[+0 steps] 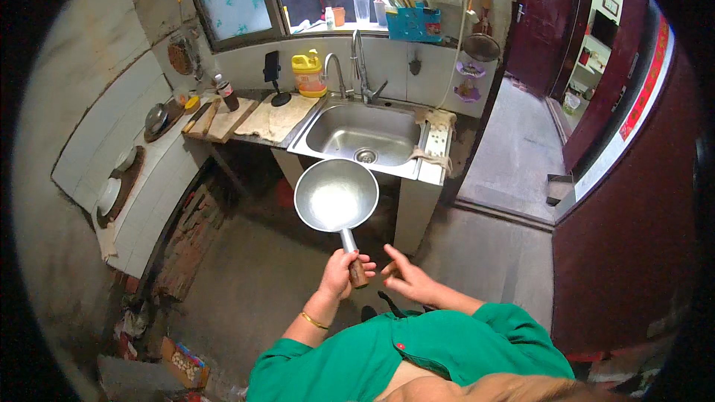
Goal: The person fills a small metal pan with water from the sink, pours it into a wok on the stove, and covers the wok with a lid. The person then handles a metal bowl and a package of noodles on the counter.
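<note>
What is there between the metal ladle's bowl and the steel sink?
In the head view nothing lies between them: the ladle's bowl, held by the left hand, overlaps the front rim of the sink. The right hand is empty.

Kitchen counter point(246, 113) under the window, bearing a wooden cutting board point(212, 120), a pale cloth point(279, 115), a dark bottle point(226, 93), a yellow jug point(308, 74) and a black stand point(274, 78), adjoining a steel sink point(365, 134) with a cloth point(430, 156) draped at its right rim.
</note>
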Tool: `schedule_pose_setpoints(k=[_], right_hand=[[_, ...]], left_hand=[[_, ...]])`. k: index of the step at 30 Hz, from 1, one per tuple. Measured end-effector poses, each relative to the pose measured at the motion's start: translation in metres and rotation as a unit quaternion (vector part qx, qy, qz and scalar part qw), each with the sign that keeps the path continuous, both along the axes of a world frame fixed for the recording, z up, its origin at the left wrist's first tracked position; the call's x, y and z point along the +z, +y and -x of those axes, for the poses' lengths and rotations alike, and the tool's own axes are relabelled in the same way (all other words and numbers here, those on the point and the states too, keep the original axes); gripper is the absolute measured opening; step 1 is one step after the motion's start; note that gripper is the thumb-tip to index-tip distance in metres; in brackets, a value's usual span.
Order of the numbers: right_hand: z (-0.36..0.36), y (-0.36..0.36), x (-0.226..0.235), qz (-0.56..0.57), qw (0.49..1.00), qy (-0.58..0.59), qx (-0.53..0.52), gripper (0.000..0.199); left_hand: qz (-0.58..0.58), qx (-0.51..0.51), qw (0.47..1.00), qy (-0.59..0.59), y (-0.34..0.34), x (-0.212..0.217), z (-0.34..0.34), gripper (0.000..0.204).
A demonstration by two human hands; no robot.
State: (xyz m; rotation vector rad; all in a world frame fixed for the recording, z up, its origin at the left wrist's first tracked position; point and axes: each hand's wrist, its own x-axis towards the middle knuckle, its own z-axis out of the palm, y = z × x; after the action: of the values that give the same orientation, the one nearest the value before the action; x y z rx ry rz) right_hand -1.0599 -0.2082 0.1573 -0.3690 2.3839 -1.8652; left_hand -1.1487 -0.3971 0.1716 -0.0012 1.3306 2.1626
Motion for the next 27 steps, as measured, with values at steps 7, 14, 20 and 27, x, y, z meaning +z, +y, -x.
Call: schedule_pose_setpoints(k=[7,14,20,27], right_hand=[[0.19,0.111,-0.001,-0.129,0.965,0.073,-0.216,0.047],[0.433,0.213,0.007,-0.272,0.916,0.188,-0.225,0.043],[0.648,0.268,0.012,-0.389,0.878,0.131,-0.248,0.046],[0.784,0.301,-0.002,-0.543,0.798,0.162,-0.207,0.044]], left_hand=[[-0.013,-0.003,0.999,-0.043,0.012,0.038,0.194,0.014],[0.023,-0.041,0.998,-0.052,0.059,0.043,0.307,0.021],[0.042,-0.047,0.993,-0.096,0.106,0.06,0.386,0.027],[0.066,-0.068,0.989,-0.116,0.127,0.062,0.46,0.03]])
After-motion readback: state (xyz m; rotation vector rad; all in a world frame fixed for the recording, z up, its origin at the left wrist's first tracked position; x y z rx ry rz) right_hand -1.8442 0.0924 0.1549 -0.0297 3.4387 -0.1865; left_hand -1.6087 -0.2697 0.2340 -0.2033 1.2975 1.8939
